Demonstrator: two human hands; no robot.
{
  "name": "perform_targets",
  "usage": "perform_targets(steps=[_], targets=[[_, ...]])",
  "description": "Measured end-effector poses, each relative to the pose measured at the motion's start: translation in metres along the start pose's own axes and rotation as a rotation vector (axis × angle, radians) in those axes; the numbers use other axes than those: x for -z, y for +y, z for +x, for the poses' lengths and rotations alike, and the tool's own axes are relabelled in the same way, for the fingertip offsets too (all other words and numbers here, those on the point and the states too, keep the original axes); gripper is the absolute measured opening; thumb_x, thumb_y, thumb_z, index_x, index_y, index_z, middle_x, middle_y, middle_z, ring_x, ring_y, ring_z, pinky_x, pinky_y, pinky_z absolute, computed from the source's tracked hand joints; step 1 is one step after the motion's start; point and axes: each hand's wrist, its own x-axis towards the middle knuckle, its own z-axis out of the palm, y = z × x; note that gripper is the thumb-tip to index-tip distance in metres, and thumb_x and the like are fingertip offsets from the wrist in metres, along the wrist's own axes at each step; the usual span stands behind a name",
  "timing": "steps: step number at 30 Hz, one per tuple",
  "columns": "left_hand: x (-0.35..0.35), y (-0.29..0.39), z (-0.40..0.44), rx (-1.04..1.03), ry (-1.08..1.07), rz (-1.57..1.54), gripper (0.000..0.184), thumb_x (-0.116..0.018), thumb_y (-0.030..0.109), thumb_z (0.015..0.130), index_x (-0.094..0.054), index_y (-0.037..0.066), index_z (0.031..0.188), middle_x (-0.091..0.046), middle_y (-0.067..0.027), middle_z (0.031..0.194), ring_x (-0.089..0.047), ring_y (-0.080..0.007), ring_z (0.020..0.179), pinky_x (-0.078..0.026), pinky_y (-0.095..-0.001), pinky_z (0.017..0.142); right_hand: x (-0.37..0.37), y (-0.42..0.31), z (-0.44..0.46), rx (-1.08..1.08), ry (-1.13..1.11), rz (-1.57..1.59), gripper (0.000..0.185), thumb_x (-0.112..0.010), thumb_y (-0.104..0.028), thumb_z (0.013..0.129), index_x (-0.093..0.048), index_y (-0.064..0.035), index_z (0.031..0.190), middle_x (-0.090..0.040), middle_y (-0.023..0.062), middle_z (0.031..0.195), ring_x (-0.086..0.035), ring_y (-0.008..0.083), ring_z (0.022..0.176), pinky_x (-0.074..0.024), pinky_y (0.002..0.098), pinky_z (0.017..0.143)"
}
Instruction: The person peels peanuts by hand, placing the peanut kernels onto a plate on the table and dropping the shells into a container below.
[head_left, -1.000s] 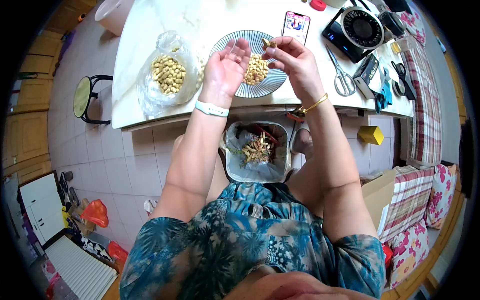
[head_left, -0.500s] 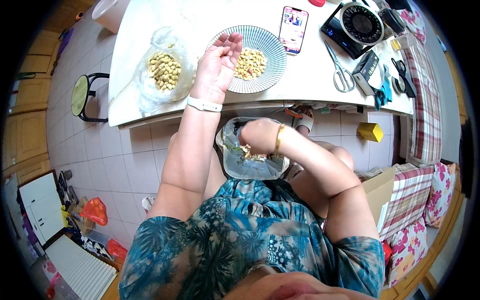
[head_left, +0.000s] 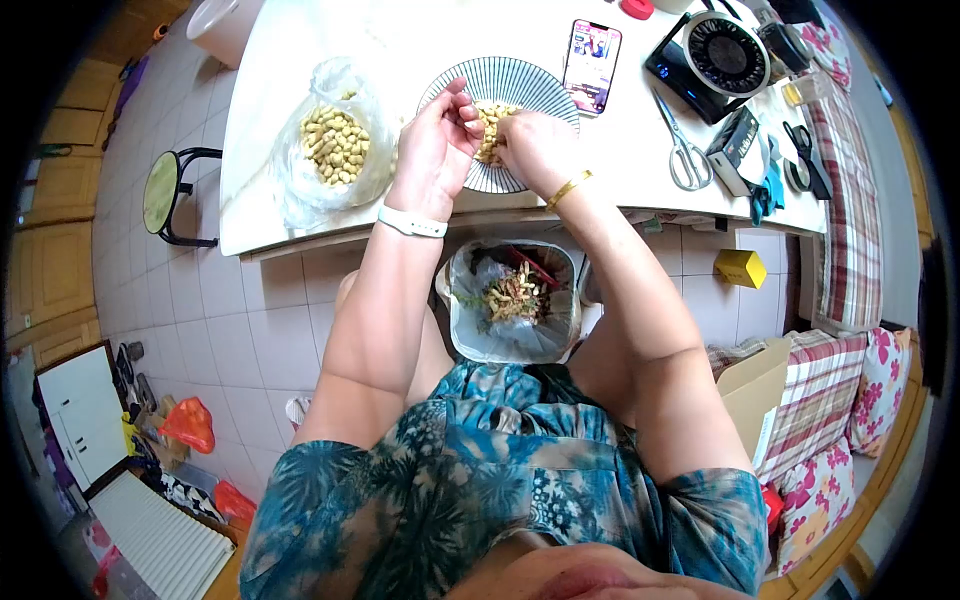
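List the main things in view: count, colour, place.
Glossy table: one, white, upper middle.
Striped round dish: one, white, table middle.
Shelled peanut kernels: many, cream, in dish.
Clear plastic bag: one, colourless, table left.
Unshelled peanuts: many, tan, in bag.
Rectangular phone: one, pink screen, right of dish.
Metal scissors: one, grey, table right.
Round fan: one, black, table's far right.
Lined bin: one, whitish, below table edge.
Shell scraps: many, tan, in bin.
Small box: one, yellow, right of bin.
Round stool: one, greenish, far left.
Floral cushions: at least two, pinkish, far right.
Left hand: one, over dish's left side.
Right hand: one, over kernels.
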Motion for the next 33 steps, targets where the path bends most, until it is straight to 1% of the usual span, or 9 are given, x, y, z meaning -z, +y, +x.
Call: perform_targets(steps=[8, 13, 15, 18, 21, 23, 25, 31, 33], targets=[[0.0, 0.001, 0.0, -0.014, -0.016, 0.018, 0.024, -0.043, 0.012, 0.107, -0.057, -0.002, 0.12, -0.057, -0.005, 0.093, -0.053, -0.0131, 0.079, -0.05, -0.026, 0.067, 0.002, -0.002, 0.005, -0.054, -0.05, -0.052, 0.013, -0.064, -0.012, 0.082, -0.074, -0.0038, 0.08, -0.073, 0.0149, 0.085, -0.073, 0.0318, 0.082, -0.0586, 0.0419, 0.073], [-0.003, 0.008, -0.005, -0.123, 0.009, 0.182, 0.024, -0.047, 0.012, 0.106, -0.061, -0.001, 0.12, -0.06, -0.0045, 0.095, -0.055, -0.0122, 0.079, -0.049, -0.0253, 0.066, 0.022, 0.017, 0.007, -0.091, 0.02, 0.182, 0.011, -0.064, -0.009, 0.085, -0.074, -0.0049, 0.086, -0.073, 0.015, 0.087, -0.071, 0.0336, 0.083, -0.0573, 0.0432, 0.077], [-0.009, 0.007, -0.009, -0.119, 0.012, 0.285, 0.023, -0.05, 0.013, 0.105, -0.062, -0.002, 0.119, -0.062, -0.0047, 0.096, -0.058, -0.0117, 0.081, -0.05, -0.025, 0.067, 0.025, 0.022, 0.007, -0.059, 0.111, 0.213, 0.009, -0.071, -0.009, 0.083, -0.075, -0.0068, 0.09, -0.073, 0.0126, 0.088, -0.072, 0.0312, 0.082, -0.0578, 0.0416, 0.076], [-0.013, 0.0, -0.01, -0.051, -0.034, 0.369, 0.023, -0.053, 0.015, 0.105, -0.064, -0.002, 0.117, -0.065, -0.0052, 0.098, -0.062, -0.0116, 0.085, -0.051, -0.0246, 0.069, 0.037, 0.016, 0.007, -0.034, 0.377, 0.568, 0.015, -0.079, -0.008, 0.078, -0.076, -0.0069, 0.092, -0.071, 0.0084, 0.089, -0.071, 0.0268, 0.08, -0.0574, 0.0383, 0.073], [-0.007, -0.007, -0.006, 0.067, -0.135, 0.312, 0.026, -0.055, 0.018, 0.106, -0.063, -0.003, 0.118, -0.066, -0.0071, 0.102, -0.065, -0.0127, 0.092, -0.055, -0.025, 0.077, 0.036, 0.01, 0.007, 0.125, 0.5, 0.405, 0.014, -0.079, -0.008, 0.078, -0.077, -0.0088, 0.092, -0.069, 0.0066, 0.09, -0.067, 0.026, 0.085, -0.0558, 0.0376, 0.075], [-0.001, -0.011, 0.0, 0.106, -0.231, 0.162, 0.026, -0.053, 0.018, 0.107, -0.062, -0.003, 0.12, -0.065, -0.0084, 0.105, -0.064, -0.0128, 0.094, -0.055, -0.0258, 0.081, 0.031, 0.006, 0.007, 0.162, 0.502, 0.311, 0.014, -0.079, -0.009, 0.077, -0.078, -0.0104, 0.091, -0.067, 0.0061, 0.092, -0.062, 0.0275, 0.09, -0.0538, 0.0381, 0.08], [0.003, -0.009, 0.004, 0.112, -0.187, 0.147, 0.026, -0.051, 0.018, 0.107, -0.061, -0.003, 0.119, -0.064, -0.0085, 0.107, -0.063, -0.0127, 0.095, -0.054, -0.0257, 0.08, 0.036, -0.002, 0.007, 0.111, 0.524, 0.37, 0.011, -0.078, -0.01, 0.078, -0.077, -0.0097, 0.089, -0.067, 0.0065, 0.089, -0.063, 0.0272, 0.089, -0.0536, 0.0383, 0.081], [0.004, 0.014, 0.001, -0.186, 0.005, 0.176, 0.029, -0.05, 0.016, 0.104, -0.058, -0.003, 0.125, -0.063, -0.0065, 0.107, -0.058, -0.013, 0.088, -0.049, -0.0254, 0.072, 0.014, 0.002, 0.007, 0.049, 0.23, 0.224, 0.002, -0.077, -0.012, 0.078, -0.077, -0.0104, 0.08, -0.069, 0.0064, 0.081, -0.066, 0.0273, 0.087, -0.0546, 0.0395, 0.08], [0.002, 0.017, -0.002, -0.203, 0.038, 0.164, 0.025, -0.049, 0.015, 0.105, -0.063, -0.002, 0.117, -0.065, -0.0053, 0.101, -0.059, -0.0119, 0.084, -0.048, -0.025, 0.069, 0.005, 0.002, 0.008, 0.07, 0.208, 0.179, 0.002, -0.075, -0.011, 0.077, -0.076, -0.0103, 0.078, -0.069, 0.0068, 0.08, -0.066, 0.0273, 0.086, -0.0548, 0.0392, 0.079]])
